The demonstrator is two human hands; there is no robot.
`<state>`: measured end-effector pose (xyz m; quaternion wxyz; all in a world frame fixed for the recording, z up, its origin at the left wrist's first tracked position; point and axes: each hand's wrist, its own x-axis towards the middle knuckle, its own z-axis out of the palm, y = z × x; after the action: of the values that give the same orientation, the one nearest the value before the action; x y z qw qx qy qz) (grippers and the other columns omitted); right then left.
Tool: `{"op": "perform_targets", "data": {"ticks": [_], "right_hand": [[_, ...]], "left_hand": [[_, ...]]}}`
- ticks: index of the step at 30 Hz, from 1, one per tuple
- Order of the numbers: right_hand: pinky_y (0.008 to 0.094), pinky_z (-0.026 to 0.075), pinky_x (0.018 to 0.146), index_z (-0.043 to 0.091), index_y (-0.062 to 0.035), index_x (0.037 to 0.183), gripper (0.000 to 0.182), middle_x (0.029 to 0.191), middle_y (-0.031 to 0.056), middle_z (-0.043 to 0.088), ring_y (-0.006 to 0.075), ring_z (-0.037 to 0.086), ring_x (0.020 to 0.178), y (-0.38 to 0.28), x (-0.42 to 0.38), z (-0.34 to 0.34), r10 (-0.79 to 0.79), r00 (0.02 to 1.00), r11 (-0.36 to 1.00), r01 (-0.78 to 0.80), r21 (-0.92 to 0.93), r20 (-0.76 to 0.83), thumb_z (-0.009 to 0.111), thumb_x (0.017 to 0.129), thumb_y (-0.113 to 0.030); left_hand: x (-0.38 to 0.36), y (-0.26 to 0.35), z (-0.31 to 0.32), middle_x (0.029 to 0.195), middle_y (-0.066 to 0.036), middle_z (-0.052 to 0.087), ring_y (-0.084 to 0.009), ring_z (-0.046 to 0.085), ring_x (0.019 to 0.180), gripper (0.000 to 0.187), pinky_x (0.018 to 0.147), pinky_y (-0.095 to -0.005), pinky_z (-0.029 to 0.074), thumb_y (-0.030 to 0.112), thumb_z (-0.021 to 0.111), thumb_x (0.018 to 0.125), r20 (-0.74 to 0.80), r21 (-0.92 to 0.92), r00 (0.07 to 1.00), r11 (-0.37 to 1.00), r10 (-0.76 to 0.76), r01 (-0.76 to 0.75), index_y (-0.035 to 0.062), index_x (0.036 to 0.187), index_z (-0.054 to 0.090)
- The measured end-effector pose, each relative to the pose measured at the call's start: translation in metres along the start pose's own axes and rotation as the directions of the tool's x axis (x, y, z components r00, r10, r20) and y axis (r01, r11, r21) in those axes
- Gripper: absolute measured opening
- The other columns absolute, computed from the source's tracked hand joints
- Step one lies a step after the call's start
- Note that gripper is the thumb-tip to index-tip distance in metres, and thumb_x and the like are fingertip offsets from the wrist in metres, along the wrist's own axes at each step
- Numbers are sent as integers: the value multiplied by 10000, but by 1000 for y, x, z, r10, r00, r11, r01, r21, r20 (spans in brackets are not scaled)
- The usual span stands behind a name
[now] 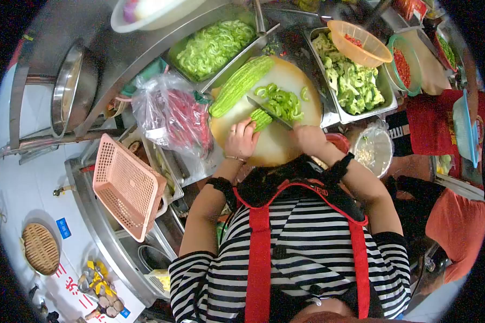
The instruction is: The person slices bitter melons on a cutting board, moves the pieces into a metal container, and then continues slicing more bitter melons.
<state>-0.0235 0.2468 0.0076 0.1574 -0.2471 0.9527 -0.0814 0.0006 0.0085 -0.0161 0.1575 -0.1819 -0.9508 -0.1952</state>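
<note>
My left hand (241, 139) is closed on a short piece of bitter melon (261, 119), pressing it against the round cutting board (261, 151). In my right hand (310, 141) is the handle of a knife (272, 114), its dark blade lying along the far end of that piece. Curved green slices (285, 102) are heaped just beyond the blade. A long, bumpy bitter melon (241, 86) rests whole on the board's far left side.
Past the board stands a metal tray of sliced greens (215, 49). A tray of chopped green pieces (361, 89) is at right, with an orange basket (361, 43) on its edge. Bagged red peppers (180, 116) and a pink basket (128, 188) lie left. Another person (458, 226) is at right.
</note>
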Motion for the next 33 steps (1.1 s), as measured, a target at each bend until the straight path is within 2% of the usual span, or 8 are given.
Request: {"op": "perform_targets", "data": {"ticks": [3, 10, 15, 17, 22, 25, 27, 33], "right_hand": [[410, 477, 483, 469, -23, 851, 141, 613, 157, 597, 315, 603, 551, -1, -12, -20, -39, 995, 999, 42, 20, -94, 459, 812, -158], [431, 459, 470, 467, -18, 869, 219, 605, 160, 586, 329, 596, 552, -6, 0, 1, 19, 999, 999, -17, 46, -37, 482, 840, -235], [414, 469, 467, 477, -22, 847, 236, 593, 156, 586, 318, 595, 530, -10, -15, -21, -4, 990, 994, 19, 107, -141, 470, 853, -258], [419, 469, 467, 478, -21, 850, 243, 588, 154, 585, 318, 594, 526, -9, -6, 12, -6, 994, 997, 15, 82, -105, 467, 856, -264], [421, 465, 459, 481, -13, 855, 254, 573, 149, 582, 314, 592, 516, -2, -5, -3, -42, 996, 998, 45, 34, -84, 463, 856, -266], [416, 496, 541, 484, -11, 881, 161, 686, 154, 622, 308, 626, 623, -10, -12, -20, 27, 999, 997, -30, 75, 39, 470, 760, -117], [424, 473, 479, 479, 4, 878, 222, 602, 157, 593, 312, 601, 540, -10, -9, 1, -17, 999, 998, 20, 52, -51, 488, 814, -208], [425, 478, 495, 477, 19, 901, 225, 604, 152, 590, 323, 597, 542, -4, -11, -10, -69, 997, 997, 70, 41, -33, 491, 805, -184]], "left_hand": [[4, 0, 1, 1057, -93, 538, -279, 517, 903, 312, 781, -363, 443, 204, 635, 733, -12, -11, 1000, 1000, 11, -11, 55, 999, 572], [6, 0, -3, 1058, -121, 531, -287, 516, 907, 329, 792, -361, 436, 199, 635, 735, 9, -12, 1000, 1000, 20, -19, 36, 1009, 555], [-2, 2, -1, 1051, -114, 532, -281, 517, 907, 315, 792, -357, 434, 201, 639, 733, 14, -39, 1000, 999, -10, 10, 42, 992, 556], [3, 3, -3, 1053, -107, 529, -279, 517, 909, 306, 790, -358, 435, 207, 641, 733, 29, -16, 1000, 1000, -5, 6, 48, 982, 559], [-2, -1, 0, 1039, -104, 533, -281, 520, 910, 304, 785, -359, 439, 206, 645, 733, -25, -32, 1000, 999, 10, -11, 51, 979, 558], [3, 4, -4, 1029, -104, 535, -285, 521, 909, 302, 781, -362, 443, 208, 648, 735, -27, -28, 999, 999, -19, 18, 54, 979, 558], [0, 5, -5, 1025, -105, 536, -289, 522, 908, 301, 778, -365, 444, 210, 648, 737, -9, -34, 999, 999, -38, 38, 54, 978, 558], [4, 1, -2, 1019, -112, 535, -295, 521, 904, 287, 766, -376, 446, 226, 637, 749, -28, -30, 1000, 1000, -8, 7, 50, 963, 561]]}}
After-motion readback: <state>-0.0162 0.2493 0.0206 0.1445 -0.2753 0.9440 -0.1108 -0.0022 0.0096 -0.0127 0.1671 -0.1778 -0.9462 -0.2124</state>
